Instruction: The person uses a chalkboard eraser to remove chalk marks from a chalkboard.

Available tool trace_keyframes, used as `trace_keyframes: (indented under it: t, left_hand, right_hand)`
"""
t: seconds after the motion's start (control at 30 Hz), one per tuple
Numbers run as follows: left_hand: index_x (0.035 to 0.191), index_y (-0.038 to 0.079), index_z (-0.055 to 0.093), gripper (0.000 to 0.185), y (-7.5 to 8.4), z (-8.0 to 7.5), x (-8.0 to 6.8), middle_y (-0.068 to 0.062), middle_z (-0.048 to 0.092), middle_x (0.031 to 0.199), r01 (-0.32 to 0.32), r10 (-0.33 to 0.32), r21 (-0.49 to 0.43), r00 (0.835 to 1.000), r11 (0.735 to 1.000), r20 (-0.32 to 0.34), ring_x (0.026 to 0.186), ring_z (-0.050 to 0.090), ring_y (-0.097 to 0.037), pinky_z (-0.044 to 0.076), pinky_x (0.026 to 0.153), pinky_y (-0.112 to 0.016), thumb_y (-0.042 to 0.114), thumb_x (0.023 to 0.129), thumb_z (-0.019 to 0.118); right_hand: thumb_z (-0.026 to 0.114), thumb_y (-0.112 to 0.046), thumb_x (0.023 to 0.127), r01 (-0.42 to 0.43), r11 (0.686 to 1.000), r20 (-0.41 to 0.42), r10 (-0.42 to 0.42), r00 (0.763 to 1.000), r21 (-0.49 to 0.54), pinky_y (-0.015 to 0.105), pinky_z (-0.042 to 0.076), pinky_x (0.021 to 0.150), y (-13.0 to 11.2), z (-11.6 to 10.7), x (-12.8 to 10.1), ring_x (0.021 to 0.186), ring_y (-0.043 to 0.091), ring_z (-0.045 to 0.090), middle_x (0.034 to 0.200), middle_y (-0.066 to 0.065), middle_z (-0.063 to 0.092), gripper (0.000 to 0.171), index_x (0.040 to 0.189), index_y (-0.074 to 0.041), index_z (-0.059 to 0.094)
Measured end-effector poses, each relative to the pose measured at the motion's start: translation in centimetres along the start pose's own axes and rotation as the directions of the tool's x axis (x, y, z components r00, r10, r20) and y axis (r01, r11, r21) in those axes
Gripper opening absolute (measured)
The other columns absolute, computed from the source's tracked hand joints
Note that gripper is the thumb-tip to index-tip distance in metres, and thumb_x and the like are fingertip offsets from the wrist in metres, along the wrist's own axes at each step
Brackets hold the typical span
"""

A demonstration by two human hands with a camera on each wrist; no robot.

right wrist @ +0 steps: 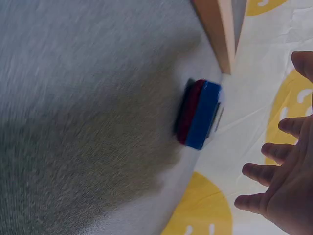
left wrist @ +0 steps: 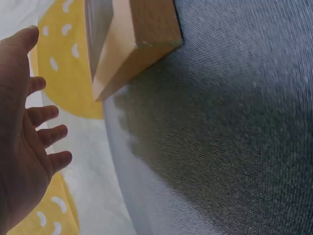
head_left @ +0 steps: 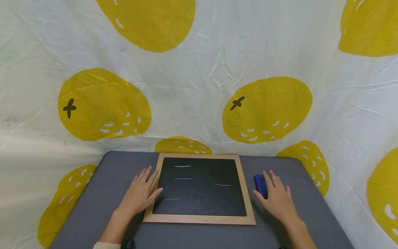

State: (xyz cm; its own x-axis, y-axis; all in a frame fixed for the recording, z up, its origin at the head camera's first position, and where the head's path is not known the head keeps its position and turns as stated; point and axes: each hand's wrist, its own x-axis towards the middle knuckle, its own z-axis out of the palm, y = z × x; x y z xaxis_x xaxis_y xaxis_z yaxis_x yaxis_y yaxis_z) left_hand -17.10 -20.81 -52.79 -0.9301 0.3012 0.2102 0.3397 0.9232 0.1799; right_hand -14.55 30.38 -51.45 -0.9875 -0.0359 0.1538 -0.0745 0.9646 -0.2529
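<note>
A small blackboard [head_left: 202, 193] in a light wooden frame [head_left: 199, 219] lies on the grey table, with several short chalk-like strokes on it. My left hand [head_left: 139, 193], fingers spread, hovers at the board's left edge and overlaps the frame in the head view. To the right of the board lies a blue eraser [head_left: 260, 185] with a dark red layer underneath, also seen in the right wrist view [right wrist: 200, 115]. My right hand [head_left: 277, 199] is over its near right side, fingers extended; in the right wrist view the hand is above it, apart from it.
The grey table [head_left: 124, 166] has rounded far corners and reaches to a white cloth backdrop [head_left: 186, 103] printed with yellow fruit. In the left wrist view, a corner of the wooden frame [left wrist: 151, 24] stands out above the table surface.
</note>
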Motion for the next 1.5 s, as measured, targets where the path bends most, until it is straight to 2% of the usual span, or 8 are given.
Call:
trace_keyframes:
  t: [0.17, 0.37, 0.6, 0.8, 0.97, 1.2, 1.4, 1.5]
  left_hand:
    - [0.161, 0.012, 0.038, 0.077, -0.4, 0.6, 0.3, -0.022, 0.033, 0.166, -0.005, 0.005, -0.049, 1.000, 0.999, 0.010, 0.149, 0.038, -0.047, 0.037, 0.115, -0.067, 0.053, 0.100, 0.061]
    - [0.160, 0.008, 0.040, 0.074, -1.0, 1.2, 0.6, -0.022, 0.037, 0.164, -0.035, 0.035, -0.126, 0.999, 0.991, -0.009, 0.147, 0.040, -0.047, 0.037, 0.116, -0.065, 0.042, 0.099, 0.067]
    - [0.156, 0.002, 0.044, 0.068, -1.7, 1.7, 0.8, -0.024, 0.041, 0.161, -0.090, 0.084, -0.176, 0.996, 0.980, -0.041, 0.145, 0.044, -0.045, 0.042, 0.113, -0.063, 0.032, 0.100, 0.068]
    - [0.152, -0.002, 0.048, 0.064, -2.2, 2.0, 1.4, -0.024, 0.044, 0.159, -0.116, 0.106, -0.204, 0.993, 0.972, -0.057, 0.144, 0.046, -0.045, 0.042, 0.113, -0.063, 0.027, 0.100, 0.069]
    - [0.151, -0.003, 0.049, 0.059, -2.6, 2.4, 1.7, -0.022, 0.044, 0.160, -0.132, 0.129, -0.205, 0.991, 0.970, -0.027, 0.145, 0.044, -0.045, 0.041, 0.114, -0.062, 0.024, 0.101, 0.066]
    - [0.148, -0.006, 0.052, 0.055, -2.9, 2.9, 1.5, -0.023, 0.047, 0.157, -0.159, 0.159, -0.182, 0.987, 0.970, -0.013, 0.144, 0.046, -0.045, 0.042, 0.113, -0.062, 0.018, 0.100, 0.066]
    - [0.150, -0.005, 0.049, 0.055, -3.1, 3.2, 1.4, -0.023, 0.045, 0.159, -0.149, 0.160, -0.166, 0.986, 0.975, 0.054, 0.147, 0.042, -0.044, 0.040, 0.116, -0.061, 0.021, 0.103, 0.062]
    - [0.151, -0.006, 0.048, 0.056, -3.1, 3.4, 1.3, -0.023, 0.044, 0.159, -0.157, 0.168, -0.152, 0.984, 0.976, 0.062, 0.147, 0.043, -0.045, 0.040, 0.115, -0.061, 0.022, 0.103, 0.061]
  right_hand:
    - [0.073, -0.053, 0.091, 0.004, 1.000, -0.015, -0.004, 1.000, 0.011, 0.084, 0.032, 0.101, 1.2, 0.7, 0.6, 0.136, 0.062, 0.041, 0.158, 0.037, 0.033, 0.095, 0.157, 0.004, 0.035]
    - [0.075, -0.050, 0.090, -0.035, 0.995, -0.004, 0.036, 0.999, 0.093, 0.077, 0.044, 0.095, 1.8, 1.5, 1.2, 0.128, 0.064, 0.044, 0.154, 0.040, 0.033, 0.100, 0.156, 0.010, 0.030]
    - [0.075, -0.054, 0.088, -0.125, 0.983, 0.067, 0.117, 0.991, 0.131, 0.076, 0.045, 0.095, 2.1, 2.3, 1.7, 0.125, 0.066, 0.042, 0.145, 0.045, 0.034, 0.109, 0.154, 0.015, 0.024]
    - [0.076, -0.050, 0.088, -0.172, 0.970, 0.106, 0.156, 0.982, 0.169, 0.074, 0.044, 0.097, 2.5, 2.6, 2.0, 0.127, 0.066, 0.040, 0.144, 0.046, 0.033, 0.107, 0.152, 0.018, 0.025]
    - [0.077, -0.047, 0.087, -0.187, 0.961, 0.115, 0.166, 0.979, 0.204, 0.072, 0.045, 0.095, 2.8, 2.8, 1.7, 0.123, 0.063, 0.044, 0.139, 0.047, 0.038, 0.103, 0.148, 0.021, 0.028]
    - [0.078, -0.047, 0.087, -0.234, 0.945, 0.150, 0.203, 0.968, 0.229, 0.071, 0.043, 0.099, 2.7, 3.0, 1.3, 0.124, 0.061, 0.043, 0.137, 0.046, 0.039, 0.105, 0.148, 0.022, 0.028]
    - [0.080, -0.041, 0.085, -0.227, 0.948, 0.122, 0.204, 0.971, 0.224, 0.070, 0.044, 0.097, 2.6, 3.2, 1.1, 0.120, 0.060, 0.045, 0.133, 0.047, 0.042, 0.100, 0.144, 0.024, 0.033]
    - [0.082, -0.036, 0.084, -0.217, 0.951, 0.099, 0.200, 0.975, 0.222, 0.068, 0.046, 0.092, 2.6, 3.3, 1.0, 0.114, 0.059, 0.048, 0.128, 0.047, 0.044, 0.095, 0.141, 0.025, 0.037]
